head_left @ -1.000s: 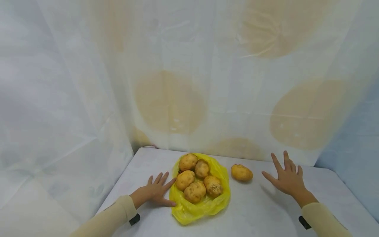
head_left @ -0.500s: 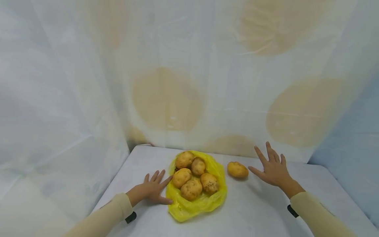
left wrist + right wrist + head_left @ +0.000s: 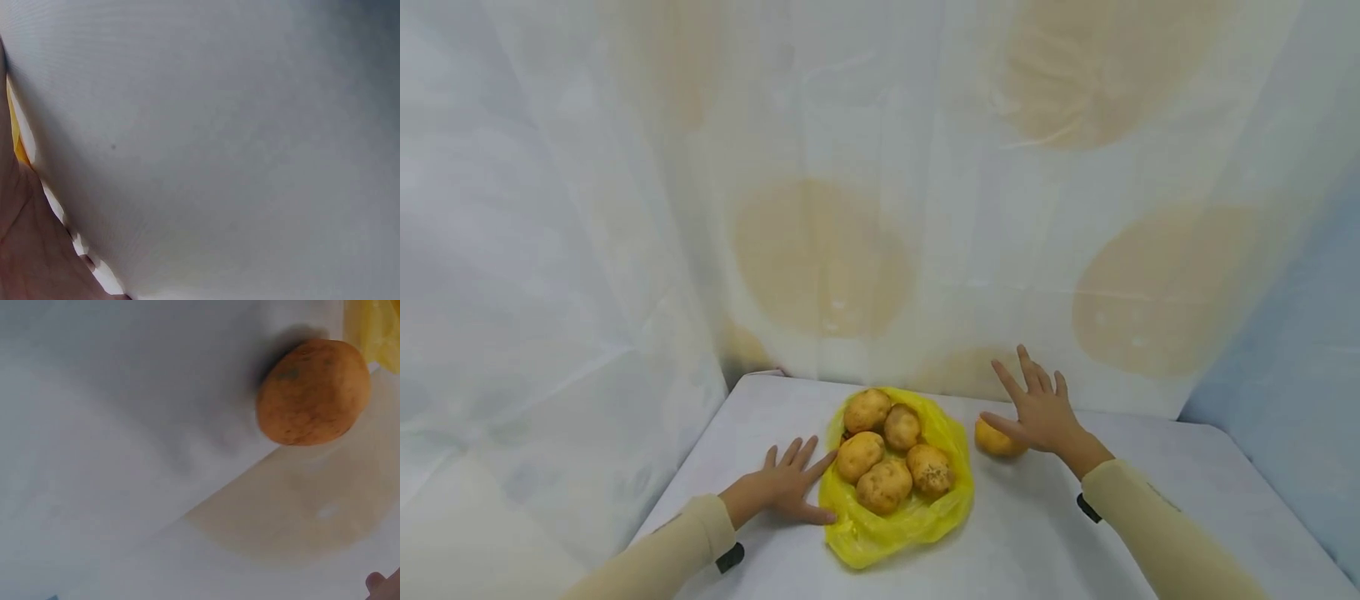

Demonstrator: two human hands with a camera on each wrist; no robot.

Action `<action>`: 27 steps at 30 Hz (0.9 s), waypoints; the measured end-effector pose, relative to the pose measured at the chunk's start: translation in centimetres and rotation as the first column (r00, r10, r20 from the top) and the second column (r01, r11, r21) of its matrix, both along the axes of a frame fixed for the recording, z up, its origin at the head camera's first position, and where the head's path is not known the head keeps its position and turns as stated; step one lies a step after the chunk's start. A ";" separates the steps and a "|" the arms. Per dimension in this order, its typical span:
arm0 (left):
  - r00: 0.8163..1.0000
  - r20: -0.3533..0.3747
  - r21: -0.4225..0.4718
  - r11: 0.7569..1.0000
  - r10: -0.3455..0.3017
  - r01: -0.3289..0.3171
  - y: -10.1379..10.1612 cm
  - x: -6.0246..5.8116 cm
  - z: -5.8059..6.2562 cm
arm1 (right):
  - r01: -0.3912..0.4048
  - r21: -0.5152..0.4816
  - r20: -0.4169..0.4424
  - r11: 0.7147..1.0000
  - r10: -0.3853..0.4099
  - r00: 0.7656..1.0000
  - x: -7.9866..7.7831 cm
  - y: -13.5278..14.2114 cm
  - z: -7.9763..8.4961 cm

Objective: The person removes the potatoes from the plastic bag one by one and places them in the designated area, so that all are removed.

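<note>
Your right hand (image 3: 1043,417) has swung leftward since the earlier frames: from well to the right of the loose potato (image 3: 997,444), it has come to overlap it in the head view, thumb and palm edge covering part of it. Your left hand (image 3: 788,487) has barely shifted, and neither the bag nor the potatoes appear to have moved on the table (image 3: 1000,533).

That change seems to put the loose potato within your reach, but you have no grip on it: the right fingers are spread and straight, holding nothing, and the right wrist view shows the potato with no finger on it. It lies on the table just right of the yellow plastic bag (image 3: 957,492), apart from it.

Your left fingers are spread too, with the index fingertip and thumb at the bag's left edge. They look to be touching the plastic, perhaps steadying it, but you are not pinching it; the left wrist view gives only the palm and a sliver of yellow. Five potatoes (image 3: 884,487) sit inside the bag, whose mouth is spread wide around them.
</note>
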State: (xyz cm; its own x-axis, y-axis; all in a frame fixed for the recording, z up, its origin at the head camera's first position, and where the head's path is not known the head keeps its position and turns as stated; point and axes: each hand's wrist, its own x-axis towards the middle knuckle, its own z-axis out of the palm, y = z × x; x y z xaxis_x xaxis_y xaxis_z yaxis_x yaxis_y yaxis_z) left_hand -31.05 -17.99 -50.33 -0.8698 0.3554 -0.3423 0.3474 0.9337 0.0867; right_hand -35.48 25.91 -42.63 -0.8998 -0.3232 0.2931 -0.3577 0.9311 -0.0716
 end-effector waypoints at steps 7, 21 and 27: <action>1.000 0.023 0.019 1.000 0.005 -0.006 -0.1 0.1 0.3 | -0.064 -0.002 -0.043 0.998 0.064 0.997 -1.0 -3.0 0.1; 1.000 -0.010 0.000 1.000 -0.005 0.005 -0.1 -0.1 -0.2 | -0.197 0.011 -0.038 0.980 0.197 0.980 -1.3 -8.6 -0.6; 1.000 -0.002 0.004 1.000 0.002 -0.002 0.0 -0.2 -0.2 | -0.225 0.068 0.044 0.972 0.222 0.974 -1.1 -10.9 -0.2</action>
